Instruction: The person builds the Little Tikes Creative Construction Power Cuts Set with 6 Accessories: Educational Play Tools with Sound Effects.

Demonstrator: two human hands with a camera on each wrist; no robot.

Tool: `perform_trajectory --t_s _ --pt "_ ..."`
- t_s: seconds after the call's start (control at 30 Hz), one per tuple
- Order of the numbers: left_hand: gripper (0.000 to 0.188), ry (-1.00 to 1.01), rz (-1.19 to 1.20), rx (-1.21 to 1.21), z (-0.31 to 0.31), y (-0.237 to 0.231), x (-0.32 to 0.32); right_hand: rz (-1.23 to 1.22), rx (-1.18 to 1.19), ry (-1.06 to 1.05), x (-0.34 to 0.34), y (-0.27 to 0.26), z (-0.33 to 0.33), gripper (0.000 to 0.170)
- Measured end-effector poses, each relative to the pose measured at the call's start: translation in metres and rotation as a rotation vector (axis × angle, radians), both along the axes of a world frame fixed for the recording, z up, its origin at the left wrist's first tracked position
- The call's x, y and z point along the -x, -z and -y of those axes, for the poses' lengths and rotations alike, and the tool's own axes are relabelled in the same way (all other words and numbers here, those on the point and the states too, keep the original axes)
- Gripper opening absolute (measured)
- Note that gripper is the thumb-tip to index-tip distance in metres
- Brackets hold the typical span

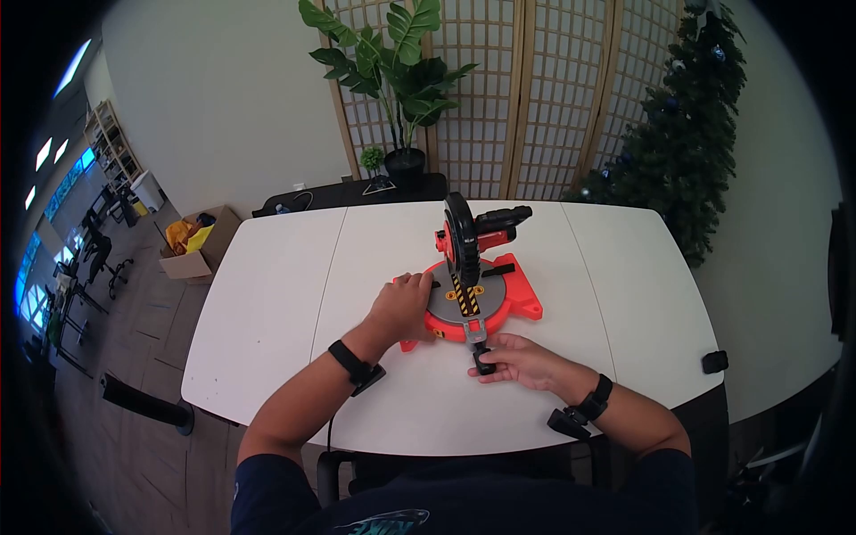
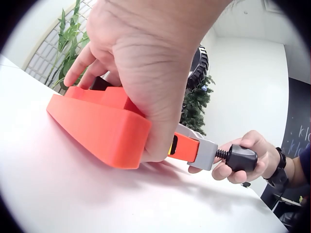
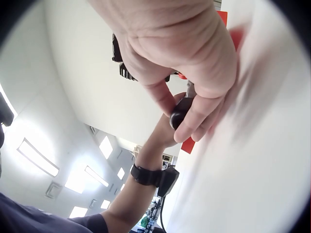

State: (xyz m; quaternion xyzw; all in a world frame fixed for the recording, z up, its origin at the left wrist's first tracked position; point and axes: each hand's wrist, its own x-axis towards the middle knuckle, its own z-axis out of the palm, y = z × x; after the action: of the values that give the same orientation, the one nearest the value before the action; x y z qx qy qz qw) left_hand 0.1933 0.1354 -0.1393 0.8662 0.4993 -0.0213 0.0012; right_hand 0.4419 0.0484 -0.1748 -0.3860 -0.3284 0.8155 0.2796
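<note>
A toy miter saw with a red base [image 1: 526, 290] and grey round turntable [image 1: 497, 294] stands on the white table. Its black toothed blade [image 1: 460, 236] is upright, and a black handle [image 1: 506, 217] points right. My left hand [image 1: 404, 308] grips the left side of the base, thumb at the front and fingers over the top. At the front, my right hand [image 1: 522, 361] pinches the black knob [image 2: 243, 158] between thumb and fingers. A spring-like threaded stem [image 2: 222, 154] joins the knob to a grey bracket [image 2: 205, 154]. In the right wrist view, the fingers partly hide the knob.
The white table [image 1: 267, 330] has a small black object [image 1: 714, 361] at its right edge. Beyond it stand a potted plant [image 1: 405, 162], a folding screen [image 1: 486, 98] and a decorated tree [image 1: 664, 160]. A cardboard box [image 1: 189, 265] is on the floor at left.
</note>
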Motion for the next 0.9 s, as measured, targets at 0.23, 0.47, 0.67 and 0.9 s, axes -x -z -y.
perform_trajectory --t_s 0.23,0.47,0.67,0.9 --pt "0.103 0.002 0.024 -0.029 0.001 0.0018 0.0001 -0.034 0.058 0.005 -0.0046 0.0021 -0.0035 0.036" --pt "0.098 0.018 0.032 -0.013 -0.0004 0.0019 0.0003 0.036 -0.032 0.041 0.0024 0.0005 0.0028 0.035" --pt "0.097 0.022 0.036 -0.02 0.0 0.0017 0.0 -0.034 0.076 0.023 -0.0021 -0.0017 -0.0006 0.037" --pt "0.1 0.004 0.036 0.002 -0.0008 0.0014 0.0 -0.023 0.039 0.039 -0.0057 0.0031 -0.0018 0.035"
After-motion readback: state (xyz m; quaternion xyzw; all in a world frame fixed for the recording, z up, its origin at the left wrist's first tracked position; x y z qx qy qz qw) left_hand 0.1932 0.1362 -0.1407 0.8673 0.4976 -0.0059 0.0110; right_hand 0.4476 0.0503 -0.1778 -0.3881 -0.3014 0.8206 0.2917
